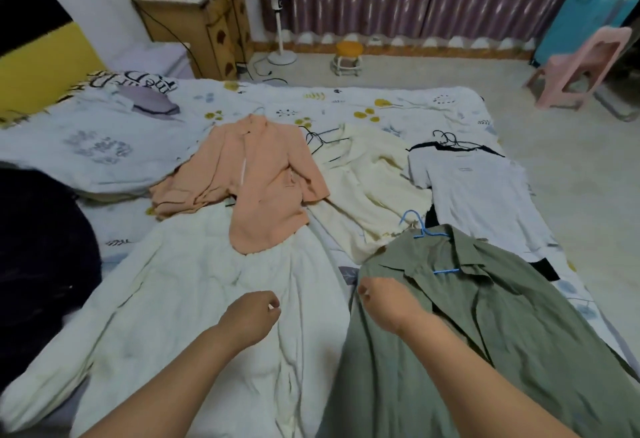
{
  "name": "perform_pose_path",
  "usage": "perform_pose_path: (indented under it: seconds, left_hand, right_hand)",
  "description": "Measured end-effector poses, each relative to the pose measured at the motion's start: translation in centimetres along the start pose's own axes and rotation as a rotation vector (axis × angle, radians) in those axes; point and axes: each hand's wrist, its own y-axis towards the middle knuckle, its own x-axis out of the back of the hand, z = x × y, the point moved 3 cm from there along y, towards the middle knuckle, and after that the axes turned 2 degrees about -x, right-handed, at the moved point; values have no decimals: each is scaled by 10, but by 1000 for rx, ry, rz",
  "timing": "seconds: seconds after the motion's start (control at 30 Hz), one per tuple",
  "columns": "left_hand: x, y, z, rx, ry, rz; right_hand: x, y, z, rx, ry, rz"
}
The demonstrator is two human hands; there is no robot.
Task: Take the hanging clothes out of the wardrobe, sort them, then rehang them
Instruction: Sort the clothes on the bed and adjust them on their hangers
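Several garments lie spread on the bed (346, 101). A green shirt (485, 333) on a blue hanger (424, 231) lies at the near right. My right hand (384, 299) pinches its left shoulder edge. My left hand (251, 316) hovers curled over a white jacket (173, 299), holding nothing that I can see. Beyond lie a peach blazer (263, 181), a cream top (367, 188) with black hangers (322, 141), and a white T-shirt (485, 195) on black hangers (450, 141).
A dark garment (38, 257) sits at the left edge. A folded quilt (97, 150) and pillows (138, 91) occupy the far left of the bed. On the floor beyond stand a fan (280, 4), a small stool (348, 56), a pink chair (581, 70) and a wooden cabinet (207, 18).
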Motion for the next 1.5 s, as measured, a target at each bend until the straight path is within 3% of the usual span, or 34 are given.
perform_pose_path:
  seconds: [0.37, 0.73, 0.97, 1.17, 1.33, 1.5]
  left_hand:
    - [57, 29, 138, 102, -88, -104]
    - [114, 175, 260, 9, 32, -118]
    - [105, 264, 285, -8, 175, -123]
    - [90, 339, 296, -43, 251, -93]
    - [82, 395, 302, -71, 297, -68]
    - [77, 422, 306, -39, 326, -129]
  right_hand:
    - [-28, 78, 113, 39, -93, 8]
    - [-96, 203, 152, -277, 10, -78]
    - [-131, 269, 133, -402, -20, -78]
    - [-144, 334, 120, -439, 12, -185]
    - [-148, 377, 121, -475, 43, -93]
    - [-148, 391, 119, -499, 114, -133]
